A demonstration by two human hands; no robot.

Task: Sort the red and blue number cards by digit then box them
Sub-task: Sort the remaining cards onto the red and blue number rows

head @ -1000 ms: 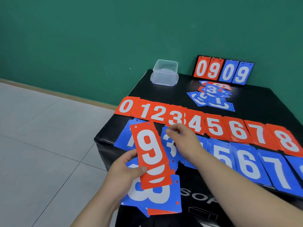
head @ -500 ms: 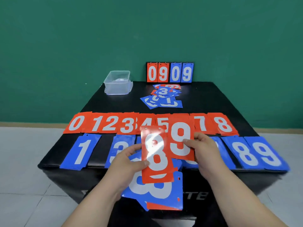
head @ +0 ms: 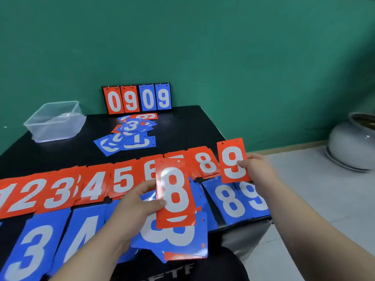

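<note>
A row of red number cards runs across the black table, with a row of blue number cards in front of it. My left hand grips a stack of cards with a red 8 on top and a blue 8 beneath. My right hand pinches a single red 9 card at the right end of the red row, just past the red 8. A clear plastic box stands at the back left.
A scoreboard stand showing 0909 leans on the green wall. A loose heap of mostly blue cards lies in front of it. A white ceramic pot stands on the floor at the right, beyond the table's edge.
My right hand has carried the red 9 from beside the stack to the right end of the red row. The left hand's stack shows a red 8. The view has swung right.
</note>
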